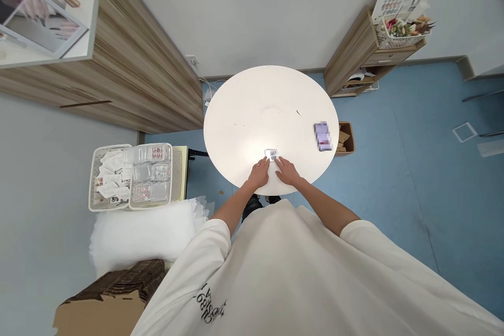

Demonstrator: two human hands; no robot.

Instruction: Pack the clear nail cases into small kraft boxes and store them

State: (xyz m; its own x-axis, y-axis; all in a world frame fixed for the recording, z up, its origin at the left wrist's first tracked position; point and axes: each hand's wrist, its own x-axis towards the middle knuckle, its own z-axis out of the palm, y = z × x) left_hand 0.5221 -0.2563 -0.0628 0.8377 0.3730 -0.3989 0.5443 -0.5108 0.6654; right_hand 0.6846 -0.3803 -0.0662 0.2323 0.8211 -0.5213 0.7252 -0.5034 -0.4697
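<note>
A small clear plastic case (271, 155) with tiny printed items inside lies near the front edge of the round white table (252, 110). My left hand (259, 173) rests flat on the table at the case's left, fingertips touching its edge, fingers stretched out. From the right, my right hand (286, 170) lies flat in the same way, its fingers reaching the case's right edge. Neither hand wraps around the case.
A purple phone-sized object (323, 136) lies on the table's right side. At the left, a white basket (103, 176) of cards and clear cases (151, 174) sits above white packing foam (142, 233) and cardboard (110, 299). Wooden cabinets stand left and at the far right.
</note>
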